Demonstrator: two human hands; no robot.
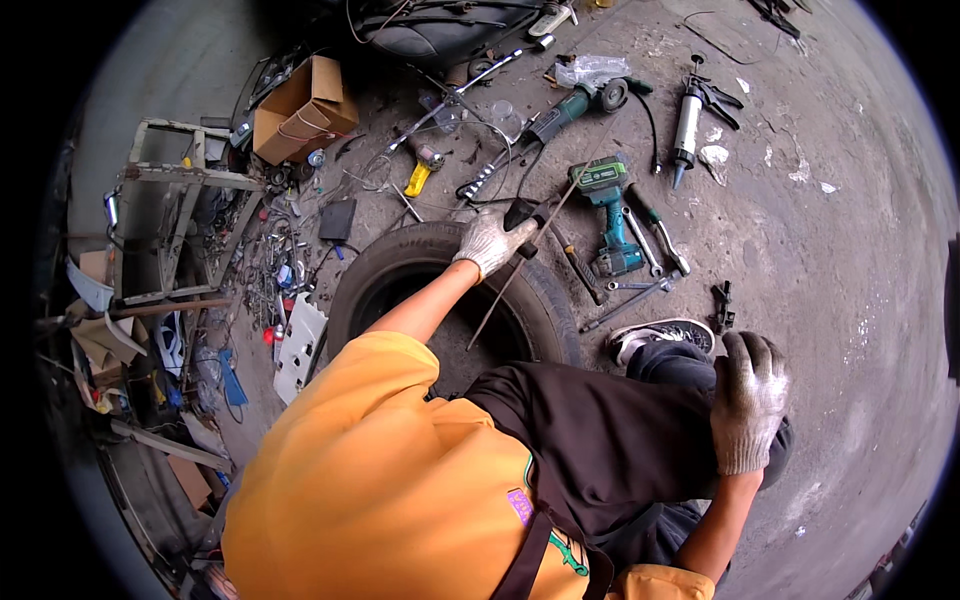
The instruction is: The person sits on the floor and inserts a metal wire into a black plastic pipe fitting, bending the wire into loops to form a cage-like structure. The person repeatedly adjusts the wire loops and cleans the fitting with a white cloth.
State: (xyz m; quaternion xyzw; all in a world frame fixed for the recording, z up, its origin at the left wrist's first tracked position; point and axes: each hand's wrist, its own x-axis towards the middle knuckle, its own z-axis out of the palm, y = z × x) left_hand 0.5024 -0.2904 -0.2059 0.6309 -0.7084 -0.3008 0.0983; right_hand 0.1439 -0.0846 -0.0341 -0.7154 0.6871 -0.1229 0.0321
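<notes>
A black tyre [365, 275] lies on the floor in front of me. My left hand [492, 243], in a whitish glove, reaches over its far rim, fingers closed around a dark tool [533, 232] with a short black body. A long thin rod [497, 300] runs slantwise past that hand and across the tyre's opening; whether it belongs to the tool I cannot tell. My right hand [752, 398], in a stained glove, rests at my bent right knee. Its fingers are loosely bent and a little apart, holding nothing visible; the palm is hidden.
Right of the tyre lie a green cordless impact driver [612, 215], wrenches [642, 243] and a hammer-like handle [580, 268]. Farther off are an angle grinder [575, 112] and a caulking gun [688, 125]. A cardboard box [300, 112], a metal frame [180, 235] and scattered scrap crowd the left.
</notes>
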